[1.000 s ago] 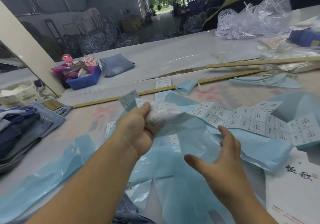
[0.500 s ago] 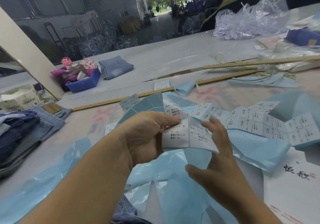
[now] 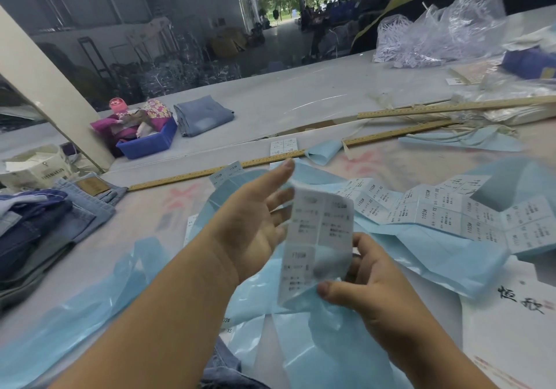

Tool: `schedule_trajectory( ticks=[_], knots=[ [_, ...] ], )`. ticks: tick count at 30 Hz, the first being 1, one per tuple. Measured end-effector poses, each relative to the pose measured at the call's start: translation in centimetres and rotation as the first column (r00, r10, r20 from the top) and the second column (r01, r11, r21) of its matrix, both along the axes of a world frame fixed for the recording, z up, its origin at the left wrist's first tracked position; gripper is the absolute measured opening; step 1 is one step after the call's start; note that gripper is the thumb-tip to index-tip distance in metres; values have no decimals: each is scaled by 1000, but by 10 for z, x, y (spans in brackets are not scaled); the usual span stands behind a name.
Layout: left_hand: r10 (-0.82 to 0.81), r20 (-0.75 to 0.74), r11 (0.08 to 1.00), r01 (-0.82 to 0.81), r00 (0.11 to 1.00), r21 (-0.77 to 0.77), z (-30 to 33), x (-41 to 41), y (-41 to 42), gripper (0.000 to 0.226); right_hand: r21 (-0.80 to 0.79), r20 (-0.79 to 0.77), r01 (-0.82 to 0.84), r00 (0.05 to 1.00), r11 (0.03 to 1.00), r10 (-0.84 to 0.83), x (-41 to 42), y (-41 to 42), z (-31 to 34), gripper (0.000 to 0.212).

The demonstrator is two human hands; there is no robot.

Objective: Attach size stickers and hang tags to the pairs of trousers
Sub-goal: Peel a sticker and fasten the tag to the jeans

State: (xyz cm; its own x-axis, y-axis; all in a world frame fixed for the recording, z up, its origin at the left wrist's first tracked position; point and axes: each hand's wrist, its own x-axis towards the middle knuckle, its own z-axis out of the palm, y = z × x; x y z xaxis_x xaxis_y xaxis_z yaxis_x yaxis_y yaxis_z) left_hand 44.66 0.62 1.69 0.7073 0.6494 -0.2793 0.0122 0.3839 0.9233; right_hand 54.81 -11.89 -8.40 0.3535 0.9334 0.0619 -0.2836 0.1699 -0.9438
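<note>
My right hand [image 3: 373, 286] pinches the lower end of a strip of white size stickers [image 3: 316, 238] on pale blue backing, holding it upright in front of me. My left hand [image 3: 252, 226] is spread beside the strip with straight fingers, close to its left edge, gripping nothing. A long band of more size stickers [image 3: 445, 211] trails to the right across the table. Empty blue backing paper [image 3: 90, 313] lies in loops below and to the left. A stack of folded denim trousers [image 3: 45, 223] sits at the left, and denim [image 3: 222, 367] shows under my arms.
Two wooden rulers [image 3: 406, 131] lie across the table. Behind stand a blue tray of cloth [image 3: 150, 145], folded jeans [image 3: 201, 115] and a canvas pouch [image 3: 33, 169]. Clear plastic bags [image 3: 436, 36] are heaped far right. A white sheet with black characters [image 3: 517, 313] lies at the right.
My left hand let go of the sticker strip and spread its fingers. My right hand took the strip's lower end, and the strip now stands upright instead of lying across.
</note>
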Motion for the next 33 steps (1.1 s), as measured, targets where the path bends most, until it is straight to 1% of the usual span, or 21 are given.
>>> schedule_trajectory(
  ticks=[2,3,5,6,7,10,12,14,16,18,21,23,24,25,26,27,28,29,30,31,33],
  knots=[
    [-156,-214,955,202,964,215,-5,-5,3,83,28,-75,62,995,998,-60,3,0,0,62],
    [-192,-333,916,290,923,276,-8,-6,2,85,38,-104,86,991,996,-82,4,0,1,65],
    [-154,-461,848,357,874,392,-14,-4,0,38,46,-119,96,989,994,-90,3,0,4,74],
    [-86,-460,847,308,884,433,-17,-2,-1,17,38,-95,74,993,997,-71,2,0,5,82],
    [-14,-422,858,227,907,461,-20,-1,-1,13,17,-52,34,998,999,-33,1,-1,5,90],
    [136,-224,909,-32,965,415,-23,3,-1,16,-100,80,-160,982,982,169,-1,-4,7,109],
    [193,-153,928,-129,969,350,-22,5,0,14,-133,76,-270,957,954,281,-3,-7,10,106],
    [206,-111,927,-158,972,339,-23,5,0,12,-88,-43,-311,950,947,308,-3,-6,13,102],
    [199,-74,909,-156,977,385,-26,6,-2,10,-20,-277,-309,915,951,292,0,-6,14,96],
    [201,-35,875,-164,979,456,-29,8,-5,10,78,-437,-314,842,946,316,1,-7,15,72],
    [219,17,805,-190,976,562,-33,10,-10,12,45,-455,-210,866,977,207,2,-9,14,51],
    [254,26,722,-207,967,660,-37,11,-16,16,12,-389,-134,912,991,128,1,-7,16,35],
    [293,18,621,-205,956,756,-39,11,-18,26,1,-363,-104,927,995,97,0,-7,18,34],
    [351,18,450,-185,936,874,-39,9,-19,40,-10,-339,-61,939,998,54,0,-6,17,37],
    [389,41,225,-138,920,964,-37,6,-18,50,-27,-320,-5,948,1000,-4,0,-5,16,38],
    [372,61,18,-73,926,997,-36,4,-17,50,-37,-304,54,951,998,-62,1,-5,14,33],
    [323,27,-107,8,946,994,-34,3,-16,41,-42,-295,107,948,993,-115,2,-4,14,30],
    [269,-62,-142,103,961,985,-32,3,-17,28,-39,-288,148,945,988,-153,3,-4,13,29],
    [229,-172,-131,206,958,970,-31,3,-18,15,-36,-279,176,943,984,-179,3,-3,12,28],
    [197,-275,-92,297,941,951,-31,2,-20,10,-32,-264,199,943,979,-200,3,-3,11,25],
    [116,-395,63,390,912,919,-34,0,-19,13,-25,-233,224,946,974,-223,3,-3,10,20]
  ],
)
